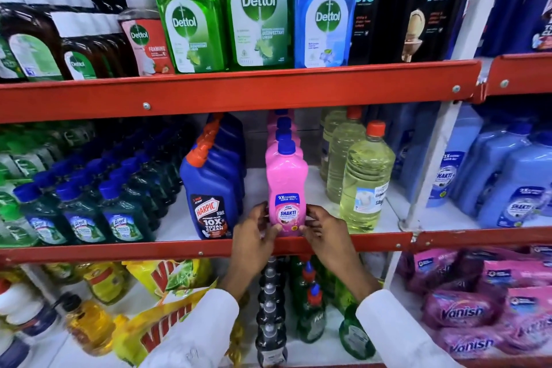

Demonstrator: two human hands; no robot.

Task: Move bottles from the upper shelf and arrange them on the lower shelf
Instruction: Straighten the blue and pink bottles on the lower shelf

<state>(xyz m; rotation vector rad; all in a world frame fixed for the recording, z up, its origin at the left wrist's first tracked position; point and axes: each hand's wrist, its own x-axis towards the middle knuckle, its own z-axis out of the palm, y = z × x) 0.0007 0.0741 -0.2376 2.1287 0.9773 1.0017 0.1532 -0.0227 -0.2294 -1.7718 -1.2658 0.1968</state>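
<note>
A pink Shakti bottle point(287, 188) with a blue cap stands upright at the front edge of the middle shelf point(191, 248), heading a row of like pink bottles behind it. My left hand point(257, 233) touches its lower left side and my right hand point(324, 231) its lower right side, fingers curled around the base. Both sleeves are white. On the upper shelf point(209, 92) stand two green Dettol bottles point(191, 15), a blue Dettol bottle point(324, 12) and black Spic bottles point(430, 6).
Blue Harpic bottles point(210, 194) stand left of the pink row, pale yellow bottles point(363, 182) right of it. Dark green Lizol bottles point(83, 212) fill the left side. Below are black bottles point(270, 317), yellow Vim packs point(161, 320) and pink Vanish pouches point(466, 311).
</note>
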